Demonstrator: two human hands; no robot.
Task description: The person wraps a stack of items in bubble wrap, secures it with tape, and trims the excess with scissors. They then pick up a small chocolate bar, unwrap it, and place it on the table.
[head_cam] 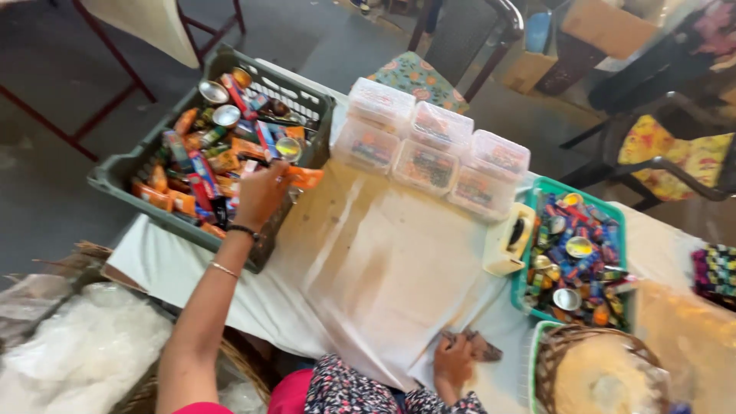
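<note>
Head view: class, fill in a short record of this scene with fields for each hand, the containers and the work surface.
left hand: reaching into the grey crate, on an orange packet
right hand: resting on the white cloth, fingers on a small dark item
containers: stacked clear lidded boxes; green basket of small packets
surface: table draped in stained white cloth

Grey crate: matt moulded plastic, slotted walls. Packets inside: glossy foil and printed wrap. Small round tins: shiny bare metal. Counter cover: white cloth, matt, creased, brown-stained. Lidded boxes: clear plastic, slightly glossy. Green tray: smooth plastic. Tape dispenser: cream plastic, matt. Basket: woven wicker, rough. Chair cushion: floral cloth. Left wrist bangle: thin metal, shiny.
</note>
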